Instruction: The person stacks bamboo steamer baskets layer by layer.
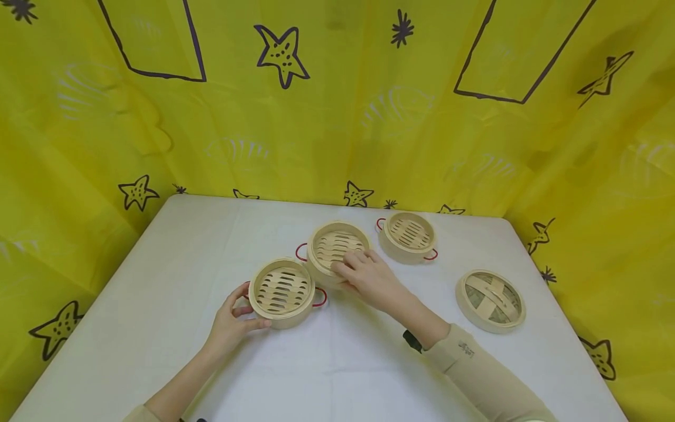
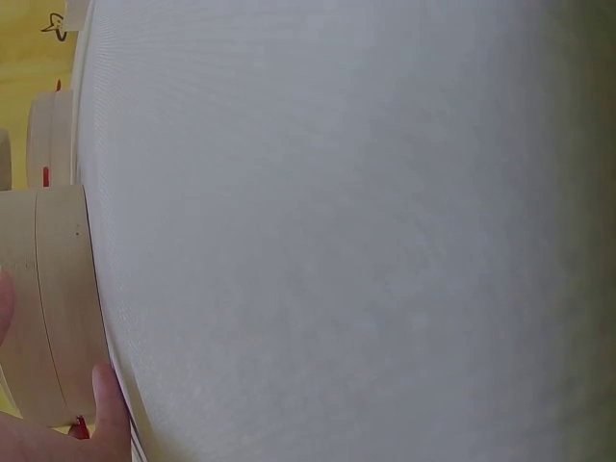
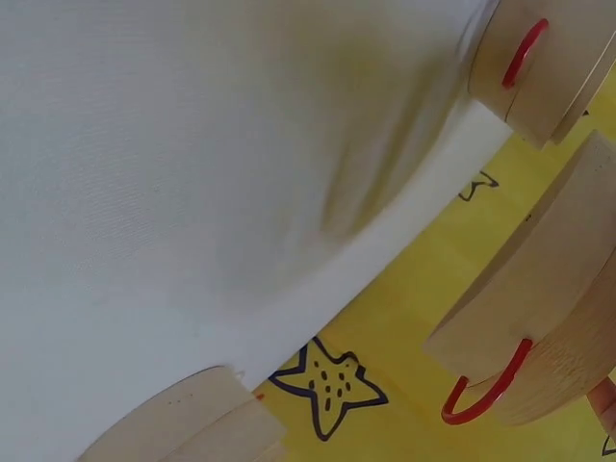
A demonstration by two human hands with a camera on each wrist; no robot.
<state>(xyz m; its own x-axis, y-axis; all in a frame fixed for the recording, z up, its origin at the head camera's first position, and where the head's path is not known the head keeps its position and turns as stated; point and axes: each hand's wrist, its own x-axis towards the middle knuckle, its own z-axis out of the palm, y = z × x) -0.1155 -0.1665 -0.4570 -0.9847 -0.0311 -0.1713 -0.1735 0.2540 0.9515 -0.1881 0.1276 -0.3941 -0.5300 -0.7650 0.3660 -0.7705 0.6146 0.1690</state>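
My left hand [image 1: 234,319] holds the left bamboo steamer basket [image 1: 282,290], thumb at its front wall and fingers round its left side. That basket has a slatted floor and red loop handles. With my right hand [image 1: 369,278] I grip the near rim of a second bamboo steamer basket [image 1: 337,237], just behind and right of the first. In the right wrist view this second basket [image 3: 539,298] is tilted and raised off the cloth, a fingertip at its rim. My right fingers hide part of its near wall.
A third steamer basket [image 1: 408,237] with red handles stands at the back right. The round bamboo lid [image 1: 490,300] with crossed strips lies at the right. White cloth [image 1: 158,281] covers the table, and a yellow patterned curtain [image 1: 327,135] hangs around its far sides.
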